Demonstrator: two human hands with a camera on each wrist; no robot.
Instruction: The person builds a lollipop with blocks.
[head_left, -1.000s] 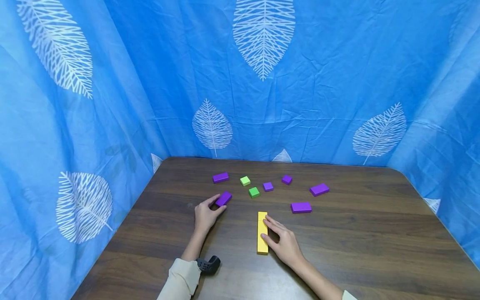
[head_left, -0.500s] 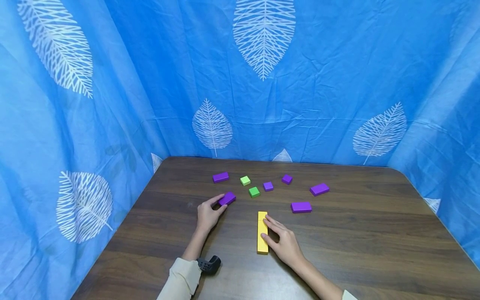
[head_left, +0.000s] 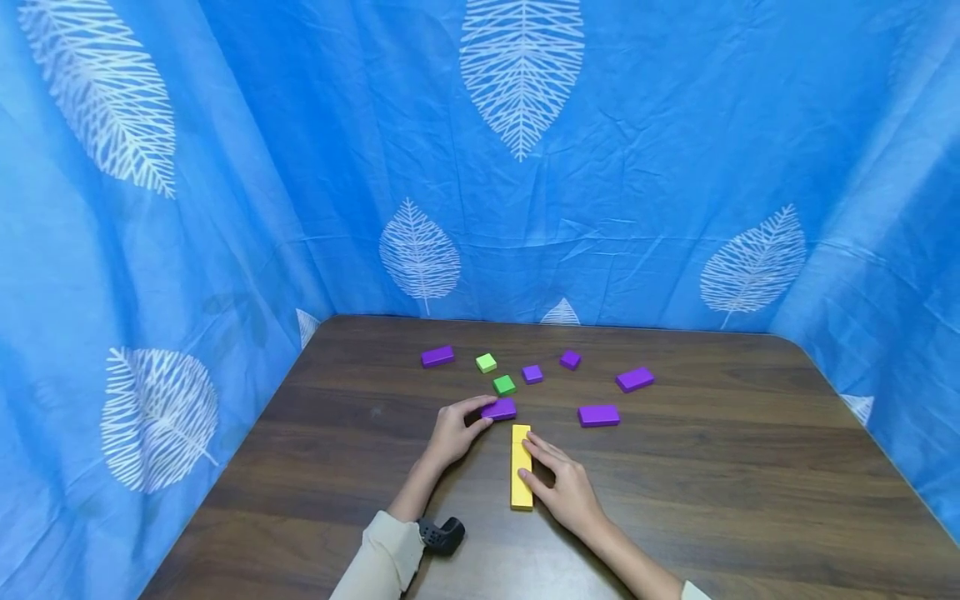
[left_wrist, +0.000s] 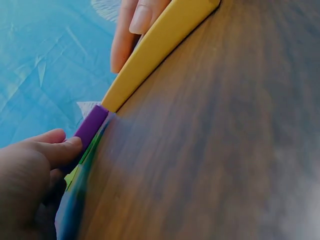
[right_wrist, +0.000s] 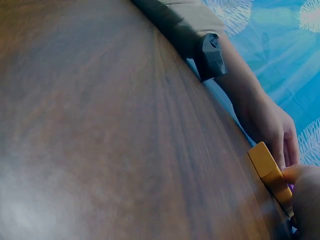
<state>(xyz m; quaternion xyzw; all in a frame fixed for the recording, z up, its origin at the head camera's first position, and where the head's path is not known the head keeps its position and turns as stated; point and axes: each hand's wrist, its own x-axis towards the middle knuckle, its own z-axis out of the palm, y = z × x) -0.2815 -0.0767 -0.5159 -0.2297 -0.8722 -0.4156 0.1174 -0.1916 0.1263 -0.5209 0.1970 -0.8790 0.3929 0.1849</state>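
Left hand (head_left: 450, 435) slid purple block (head_left: 500, 408) toward yellow bar (head_left: 521, 467)

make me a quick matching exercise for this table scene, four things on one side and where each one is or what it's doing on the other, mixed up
Things:
1. left hand
2. right hand
3. light green block
4. yellow bar

States:
A. lies lengthwise between the two hands
B. pinches a purple block
C. sits at the far side, untouched
D. fingers rest against the yellow bar's side

Pairs: 1-B, 2-D, 3-C, 4-A
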